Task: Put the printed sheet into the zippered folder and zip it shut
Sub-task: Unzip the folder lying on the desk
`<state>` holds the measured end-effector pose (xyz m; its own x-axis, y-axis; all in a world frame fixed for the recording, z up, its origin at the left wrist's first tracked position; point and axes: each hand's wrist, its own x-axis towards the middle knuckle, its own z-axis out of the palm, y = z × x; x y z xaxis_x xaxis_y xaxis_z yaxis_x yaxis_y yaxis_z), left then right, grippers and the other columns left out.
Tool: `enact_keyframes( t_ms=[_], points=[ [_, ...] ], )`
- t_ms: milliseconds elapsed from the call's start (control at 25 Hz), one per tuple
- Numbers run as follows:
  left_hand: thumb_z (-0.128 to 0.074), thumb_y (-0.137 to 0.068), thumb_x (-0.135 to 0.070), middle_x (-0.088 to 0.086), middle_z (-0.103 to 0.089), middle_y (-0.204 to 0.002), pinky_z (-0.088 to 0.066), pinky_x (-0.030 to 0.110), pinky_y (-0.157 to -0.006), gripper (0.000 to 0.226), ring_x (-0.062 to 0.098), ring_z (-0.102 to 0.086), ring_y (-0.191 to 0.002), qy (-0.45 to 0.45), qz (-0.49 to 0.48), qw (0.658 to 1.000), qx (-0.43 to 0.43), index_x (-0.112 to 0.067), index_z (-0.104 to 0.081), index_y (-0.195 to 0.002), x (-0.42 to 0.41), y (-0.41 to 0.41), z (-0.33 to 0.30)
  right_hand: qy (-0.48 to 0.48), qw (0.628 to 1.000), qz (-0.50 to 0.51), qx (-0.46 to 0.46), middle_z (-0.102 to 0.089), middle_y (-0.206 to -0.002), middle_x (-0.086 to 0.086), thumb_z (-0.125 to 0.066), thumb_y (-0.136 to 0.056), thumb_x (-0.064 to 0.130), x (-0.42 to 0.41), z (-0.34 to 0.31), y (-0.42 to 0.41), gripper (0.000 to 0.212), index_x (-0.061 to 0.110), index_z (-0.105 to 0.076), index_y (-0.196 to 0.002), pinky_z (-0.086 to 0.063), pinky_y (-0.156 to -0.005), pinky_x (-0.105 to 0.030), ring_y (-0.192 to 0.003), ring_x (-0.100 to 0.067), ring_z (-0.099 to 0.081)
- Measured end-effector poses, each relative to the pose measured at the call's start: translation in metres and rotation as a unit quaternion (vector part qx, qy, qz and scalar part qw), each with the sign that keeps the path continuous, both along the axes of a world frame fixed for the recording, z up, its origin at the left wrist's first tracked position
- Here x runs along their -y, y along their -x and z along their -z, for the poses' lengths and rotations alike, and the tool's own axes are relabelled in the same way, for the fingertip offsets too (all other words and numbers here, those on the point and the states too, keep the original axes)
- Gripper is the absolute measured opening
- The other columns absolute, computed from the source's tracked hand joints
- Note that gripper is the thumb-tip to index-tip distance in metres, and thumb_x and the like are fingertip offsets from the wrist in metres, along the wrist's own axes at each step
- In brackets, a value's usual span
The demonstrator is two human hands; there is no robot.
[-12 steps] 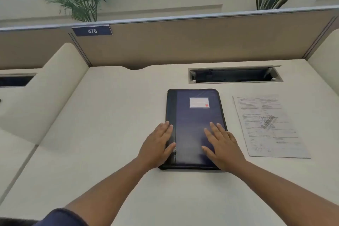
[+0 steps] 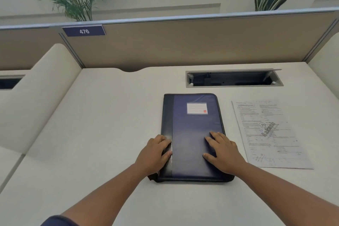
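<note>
A dark blue zippered folder (image 2: 192, 128) with a black spine strip and a white label lies closed on the desk (image 2: 110, 134), in front of me. My left hand (image 2: 156, 154) sits on its left spine edge, fingers curled down over it and thumb on the cover. My right hand (image 2: 222, 152) lies flat on the lower right of the cover, fingers spread. The printed sheet (image 2: 269, 134) lies flat on the desk to the right of the folder, apart from both hands.
An open cable tray slot (image 2: 233, 79) is cut into the desk behind the folder. A tan partition (image 2: 183, 42) with a "476" tag closes off the back, and curved cream dividers (image 2: 36, 88) stand at both sides. Plants stand beyond the partition.
My left hand's fingers have curled in over the folder's spine edge. The right hand stays flat on the cover. Folder and sheet have not moved.
</note>
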<state>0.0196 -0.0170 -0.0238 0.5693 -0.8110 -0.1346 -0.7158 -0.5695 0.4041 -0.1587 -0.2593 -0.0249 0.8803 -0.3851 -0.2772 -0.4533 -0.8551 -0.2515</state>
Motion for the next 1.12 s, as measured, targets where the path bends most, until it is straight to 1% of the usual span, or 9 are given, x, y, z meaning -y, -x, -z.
enact_keyframes(
  t_ms=[200, 320, 440, 640, 760, 840, 960, 1000, 1120],
  points=[
    [-0.040, -0.103, -0.052, -0.005, -0.046, -0.123, -0.045, 0.030, -0.077, 0.065, 0.016, -0.056, -0.097, -0.018, -0.015, 0.999, -0.023, -0.026, -0.022, -0.160, 0.025, -0.036, -0.002, 0.008, 1.000, 0.004, 0.020, -0.049, -0.143, 0.004, -0.049, -0.092, 0.058, 0.030, -0.007, -0.032, 0.058, 0.027, -0.049, -0.141, -0.043, -0.104, -0.041, -0.129, -0.024, -0.042],
    [-0.035, -0.103, -0.055, -0.001, -0.057, -0.107, -0.046, 0.035, -0.072, 0.067, 0.023, -0.062, -0.093, -0.029, -0.057, 0.998, -0.027, -0.024, -0.016, -0.160, 0.041, -0.058, 0.001, -0.002, 1.000, 0.005, 0.025, -0.055, -0.134, 0.000, -0.052, -0.093, 0.052, 0.053, -0.009, -0.062, 0.054, 0.025, -0.051, -0.140, -0.046, -0.100, -0.042, -0.122, -0.027, -0.047],
    [-0.031, -0.103, -0.058, -0.002, -0.069, -0.095, -0.048, 0.034, -0.068, 0.062, 0.025, -0.067, -0.088, -0.020, -0.099, 0.995, -0.009, -0.025, -0.025, -0.155, 0.056, -0.075, 0.006, -0.005, 0.999, -0.008, 0.038, -0.055, -0.136, -0.002, -0.053, -0.094, 0.050, 0.071, -0.009, -0.096, 0.053, 0.024, -0.051, -0.140, -0.046, -0.100, -0.043, -0.121, -0.028, -0.048],
    [-0.036, -0.098, -0.059, -0.014, -0.057, -0.083, -0.038, 0.029, -0.058, 0.034, 0.016, -0.061, -0.076, 0.041, -0.169, 0.985, -0.012, -0.031, -0.047, -0.114, 0.085, -0.107, 0.014, -0.010, 0.998, -0.023, 0.058, -0.056, -0.137, 0.000, -0.053, -0.093, 0.046, 0.095, -0.008, -0.159, 0.046, 0.025, -0.059, -0.133, -0.045, -0.098, -0.047, -0.122, -0.030, -0.048],
    [-0.038, -0.101, -0.055, -0.014, -0.062, -0.084, -0.041, 0.031, -0.067, 0.038, 0.016, -0.063, -0.083, 0.050, -0.210, 0.976, -0.040, -0.029, -0.053, -0.124, 0.101, -0.124, 0.017, -0.005, 0.997, -0.037, 0.065, -0.058, -0.135, 0.000, -0.049, -0.097, 0.035, 0.106, -0.008, -0.200, 0.036, 0.026, -0.060, -0.130, -0.043, -0.096, -0.046, -0.119, -0.030, -0.050],
    [-0.038, -0.099, -0.060, -0.014, -0.063, -0.075, -0.039, 0.028, -0.062, 0.037, 0.011, -0.062, -0.076, 0.048, -0.243, 0.967, -0.058, -0.032, -0.059, -0.112, 0.109, -0.133, 0.018, 0.005, 0.997, -0.046, 0.062, -0.062, -0.125, 0.000, -0.045, -0.099, 0.031, 0.111, -0.010, -0.227, 0.031, 0.026, -0.064, -0.123, -0.040, -0.090, -0.044, -0.113, -0.031, -0.054],
    [-0.041, -0.093, -0.068, -0.014, -0.063, -0.069, -0.034, 0.024, -0.057, 0.035, 0.000, -0.058, -0.070, 0.040, -0.288, 0.954, -0.077, -0.037, -0.058, -0.096, 0.118, -0.140, 0.020, -0.022, 0.995, -0.084, 0.045, -0.064, -0.103, 0.000, -0.039, -0.101, 0.026, 0.114, -0.013, -0.267, 0.027, 0.027, -0.065, -0.096, -0.042, -0.083, -0.044, -0.105, -0.032, -0.060],
    [-0.042, -0.091, -0.070, -0.014, -0.064, -0.070, -0.035, 0.024, -0.057, 0.036, 0.001, -0.059, -0.071, 0.037, -0.297, 0.950, -0.085, -0.038, -0.058, -0.094, 0.120, -0.142, 0.021, -0.040, 0.994, -0.101, 0.034, -0.065, -0.106, 0.000, -0.038, -0.102, 0.025, 0.115, -0.013, -0.280, 0.028, 0.029, -0.066, -0.097, -0.043, -0.086, -0.046, -0.110, -0.032, -0.060],
    [-0.046, -0.088, -0.073, -0.014, -0.064, -0.071, -0.041, 0.028, -0.061, 0.039, 0.005, -0.062, -0.073, 0.034, -0.308, 0.945, -0.106, -0.036, -0.059, -0.091, 0.121, -0.147, 0.026, -0.126, 0.980, -0.150, -0.023, -0.061, -0.138, -0.002, -0.036, -0.105, 0.015, 0.113, -0.013, -0.318, 0.041, 0.028, -0.060, -0.136, -0.040, -0.104, -0.039, -0.128, -0.025, -0.052]
  ],
)
